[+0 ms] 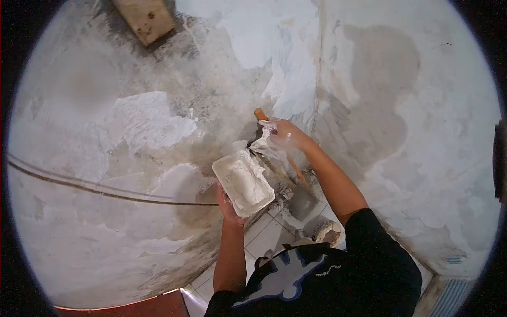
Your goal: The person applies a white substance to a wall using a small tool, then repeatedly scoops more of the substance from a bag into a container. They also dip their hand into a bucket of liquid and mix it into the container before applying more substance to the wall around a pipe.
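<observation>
My left hand [230, 207] is wrapped round the underside of a white rectangular tub [245, 182], whose inside and right edge are coated with thick white paste. Up and to the right of the tub, my right hand [282, 133] is closed on a putty knife, its orange-brown handle end [259, 113] sticking out past the fingers. White paste covers my right fingers and the tool, so the blade's outline is hard to make out. The tool is just above the tub's upper right side.
Patchy plastered walls [148, 121] meet at a corner behind my hands. A wooden board [145, 21] is at the upper left. A dark cable [105, 191] runs along the left wall. Below are floor tiles [270, 238], a crusted round container [327, 232] and a red surface [132, 308].
</observation>
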A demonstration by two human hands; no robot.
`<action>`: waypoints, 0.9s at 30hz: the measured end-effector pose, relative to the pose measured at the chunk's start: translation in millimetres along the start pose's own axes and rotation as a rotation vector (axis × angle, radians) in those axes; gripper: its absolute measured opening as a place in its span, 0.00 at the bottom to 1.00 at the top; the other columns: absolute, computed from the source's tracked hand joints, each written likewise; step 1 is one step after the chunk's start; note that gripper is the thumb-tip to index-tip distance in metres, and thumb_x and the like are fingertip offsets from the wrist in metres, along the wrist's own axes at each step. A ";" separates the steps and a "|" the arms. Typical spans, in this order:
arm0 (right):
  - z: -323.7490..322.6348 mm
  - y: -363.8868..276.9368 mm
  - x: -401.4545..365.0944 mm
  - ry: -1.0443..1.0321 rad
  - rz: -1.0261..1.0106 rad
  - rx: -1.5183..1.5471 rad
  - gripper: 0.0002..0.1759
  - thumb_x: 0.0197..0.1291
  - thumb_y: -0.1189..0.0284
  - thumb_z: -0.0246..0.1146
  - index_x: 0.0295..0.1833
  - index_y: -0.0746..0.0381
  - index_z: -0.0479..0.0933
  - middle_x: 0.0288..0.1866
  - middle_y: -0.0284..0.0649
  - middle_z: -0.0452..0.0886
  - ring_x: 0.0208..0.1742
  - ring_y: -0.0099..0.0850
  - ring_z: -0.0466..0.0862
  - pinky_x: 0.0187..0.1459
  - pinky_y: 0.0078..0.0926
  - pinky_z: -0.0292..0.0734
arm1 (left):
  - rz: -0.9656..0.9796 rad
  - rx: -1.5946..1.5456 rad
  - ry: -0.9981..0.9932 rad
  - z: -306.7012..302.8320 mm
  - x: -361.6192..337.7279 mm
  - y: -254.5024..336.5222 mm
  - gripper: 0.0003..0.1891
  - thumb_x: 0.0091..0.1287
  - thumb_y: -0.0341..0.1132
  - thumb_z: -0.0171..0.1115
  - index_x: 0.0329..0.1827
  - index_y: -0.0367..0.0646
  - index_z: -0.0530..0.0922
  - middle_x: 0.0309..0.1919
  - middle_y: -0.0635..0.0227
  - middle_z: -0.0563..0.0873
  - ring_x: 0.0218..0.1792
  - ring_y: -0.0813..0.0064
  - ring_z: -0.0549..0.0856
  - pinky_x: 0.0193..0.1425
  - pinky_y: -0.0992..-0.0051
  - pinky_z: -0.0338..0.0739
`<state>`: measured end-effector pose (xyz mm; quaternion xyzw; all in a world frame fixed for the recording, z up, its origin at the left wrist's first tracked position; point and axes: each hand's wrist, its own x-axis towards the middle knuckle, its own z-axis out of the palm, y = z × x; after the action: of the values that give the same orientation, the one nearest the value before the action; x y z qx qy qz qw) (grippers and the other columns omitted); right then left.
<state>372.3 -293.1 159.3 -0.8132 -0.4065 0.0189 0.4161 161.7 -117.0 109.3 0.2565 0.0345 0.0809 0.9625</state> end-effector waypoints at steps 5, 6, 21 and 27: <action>-35.3 35.2 -5.4 0.140 0.046 -0.128 0.34 0.48 0.75 0.57 0.66 0.62 0.70 0.60 0.55 0.76 0.57 0.42 0.78 0.58 0.28 0.71 | -0.019 -0.033 0.009 22.9 17.4 -26.2 0.29 0.73 0.58 0.42 0.67 0.46 0.68 0.58 0.64 0.79 0.56 0.62 0.81 0.60 0.59 0.77; -43.3 50.1 -6.1 0.137 0.048 -0.141 0.34 0.48 0.75 0.57 0.66 0.62 0.70 0.60 0.55 0.76 0.57 0.42 0.78 0.58 0.28 0.71 | -0.020 -0.045 0.004 23.6 23.1 -32.3 0.29 0.73 0.58 0.42 0.67 0.46 0.68 0.58 0.64 0.79 0.56 0.62 0.81 0.60 0.59 0.77; -133.4 190.2 26.4 0.481 0.327 0.509 0.36 0.49 0.80 0.60 0.69 0.64 0.68 0.50 0.37 0.77 0.44 0.25 0.78 0.45 0.21 0.75 | -0.128 -0.042 -0.074 96.5 113.2 -103.8 0.29 0.73 0.58 0.44 0.68 0.47 0.68 0.59 0.64 0.79 0.56 0.61 0.81 0.61 0.57 0.76; -139.7 228.6 36.8 0.568 0.347 0.636 0.33 0.49 0.78 0.62 0.66 0.65 0.71 0.43 0.40 0.80 0.34 0.27 0.80 0.38 0.25 0.77 | -0.137 0.005 -0.050 83.3 135.9 -118.9 0.30 0.73 0.58 0.44 0.68 0.47 0.68 0.59 0.64 0.79 0.56 0.61 0.81 0.61 0.58 0.76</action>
<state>596.0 -434.4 103.7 -0.6742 -0.1084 -0.0117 0.7305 320.9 -235.9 118.7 0.2581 0.0282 0.0085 0.9657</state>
